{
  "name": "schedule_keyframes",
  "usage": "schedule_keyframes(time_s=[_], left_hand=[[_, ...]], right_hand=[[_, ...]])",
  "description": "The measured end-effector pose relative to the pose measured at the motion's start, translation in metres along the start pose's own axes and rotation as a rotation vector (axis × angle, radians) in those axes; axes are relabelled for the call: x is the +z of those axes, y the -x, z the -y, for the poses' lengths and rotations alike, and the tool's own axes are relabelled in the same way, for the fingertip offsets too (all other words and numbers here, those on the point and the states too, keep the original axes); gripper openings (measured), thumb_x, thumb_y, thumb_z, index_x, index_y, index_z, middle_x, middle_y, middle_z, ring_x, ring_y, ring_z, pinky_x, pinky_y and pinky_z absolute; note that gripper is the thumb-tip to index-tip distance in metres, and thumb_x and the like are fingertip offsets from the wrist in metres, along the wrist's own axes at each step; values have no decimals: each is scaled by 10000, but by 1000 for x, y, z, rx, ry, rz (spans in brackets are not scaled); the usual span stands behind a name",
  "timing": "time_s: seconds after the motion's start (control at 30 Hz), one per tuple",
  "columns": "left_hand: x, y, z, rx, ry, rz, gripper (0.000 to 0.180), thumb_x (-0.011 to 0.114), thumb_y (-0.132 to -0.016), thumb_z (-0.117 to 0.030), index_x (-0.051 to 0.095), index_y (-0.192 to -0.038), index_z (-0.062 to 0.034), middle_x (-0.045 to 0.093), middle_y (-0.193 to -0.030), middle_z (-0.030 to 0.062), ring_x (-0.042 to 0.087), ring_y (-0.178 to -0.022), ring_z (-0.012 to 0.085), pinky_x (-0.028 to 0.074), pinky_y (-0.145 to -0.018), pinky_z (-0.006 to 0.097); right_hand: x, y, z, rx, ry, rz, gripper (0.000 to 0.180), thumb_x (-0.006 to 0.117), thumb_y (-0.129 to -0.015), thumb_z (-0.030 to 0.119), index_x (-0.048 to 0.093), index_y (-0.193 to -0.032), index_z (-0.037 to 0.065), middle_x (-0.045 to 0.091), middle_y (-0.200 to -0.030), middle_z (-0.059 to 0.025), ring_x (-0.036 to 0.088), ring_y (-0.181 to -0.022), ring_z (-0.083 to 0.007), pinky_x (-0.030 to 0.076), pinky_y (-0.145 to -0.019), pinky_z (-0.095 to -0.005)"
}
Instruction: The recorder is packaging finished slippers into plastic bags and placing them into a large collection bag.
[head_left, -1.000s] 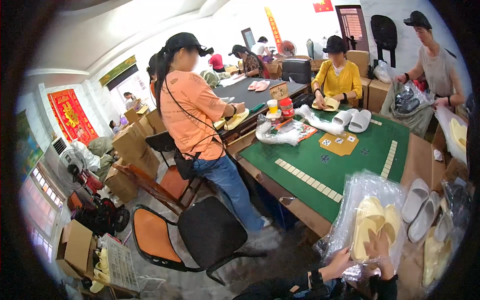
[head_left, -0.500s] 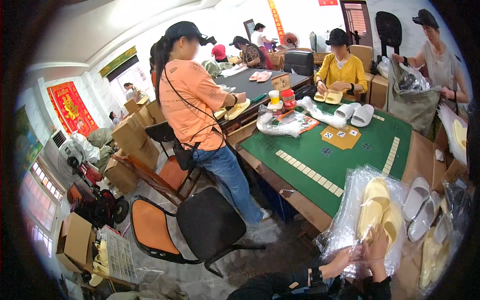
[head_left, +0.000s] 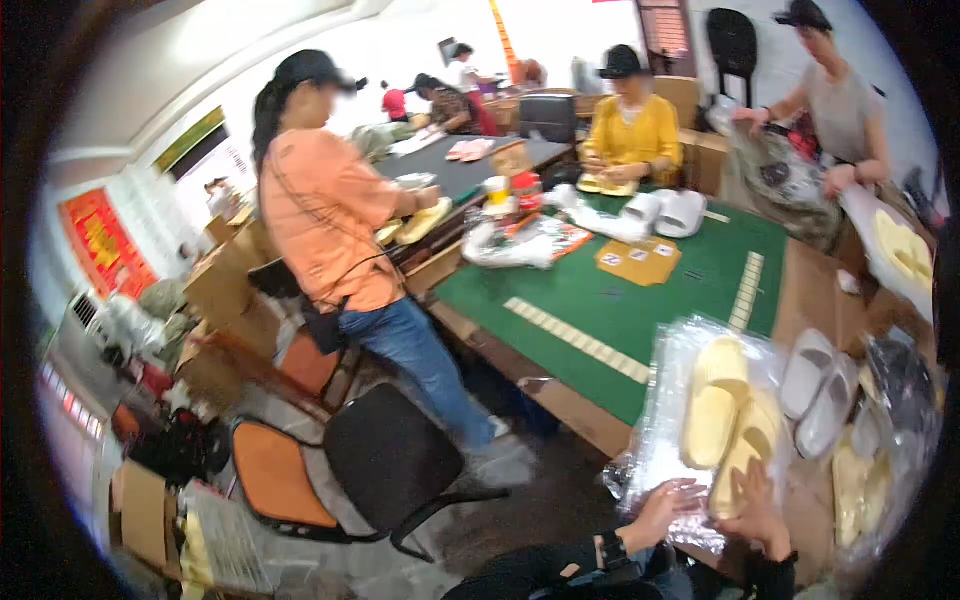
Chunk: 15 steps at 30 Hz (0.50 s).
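A pair of pale yellow slide slippers lies side by side on a stack of clear plastic bags (head_left: 655, 430) in front of me. The left slipper (head_left: 715, 400) sits slightly farther away than the right slipper (head_left: 752, 440). My left hand (head_left: 664, 512) rests on the bags beside the slippers' near end, its fingers stretched out and holding nothing. With fingers spread, my right hand (head_left: 757, 515) touches the near end of the right slipper. I see no firm grip there.
Grey slippers (head_left: 822, 395) and more yellow slippers in plastic (head_left: 860, 485) lie to my right. The green mat (head_left: 560, 285) carries rows of tiles and white slippers (head_left: 660, 213). A black-seated chair (head_left: 390, 455) stands left. Co-workers handle slippers and bags around the tables.
The whole view has shifted, moving the scene leftward. My hands have parted: the left has come off the bag's near edge and opened. The slippers now look uncovered and lie side by side.
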<state>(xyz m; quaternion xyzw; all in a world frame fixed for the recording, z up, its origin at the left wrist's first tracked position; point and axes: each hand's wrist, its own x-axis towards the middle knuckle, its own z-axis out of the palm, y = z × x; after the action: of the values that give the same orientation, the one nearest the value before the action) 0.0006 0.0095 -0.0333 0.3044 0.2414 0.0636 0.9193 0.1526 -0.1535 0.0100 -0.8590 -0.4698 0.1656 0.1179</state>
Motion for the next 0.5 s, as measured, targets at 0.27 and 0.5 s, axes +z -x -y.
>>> schedule_keyframes(time_s=[0.27, 0.5], left_hand=[[-9, 8, -4, -25, -190, -59, 286, 468, -952, -46, 427, -1213, 64, 504, -1184, 187, 596, -1045, 321, 560, -863, 396], [-2, 13, -3, 88, -124, -8, 246, 455, -989, -145, 463, -1158, 35, 563, -1116, 154, 579, -1044, 282, 515, -891, 433]], right_hand=[[-7, -21, 13, -127, 65, -277, 716, 721, -675, 494, 515, -1283, 177, 445, -1356, -186, 447, -1208, -401, 416, -884, -513], [-3, -24, 24, 104, 47, -354, 497, 636, -795, 359, 496, -1224, 151, 471, -1294, -183, 513, -1103, -369, 453, -837, -472]])
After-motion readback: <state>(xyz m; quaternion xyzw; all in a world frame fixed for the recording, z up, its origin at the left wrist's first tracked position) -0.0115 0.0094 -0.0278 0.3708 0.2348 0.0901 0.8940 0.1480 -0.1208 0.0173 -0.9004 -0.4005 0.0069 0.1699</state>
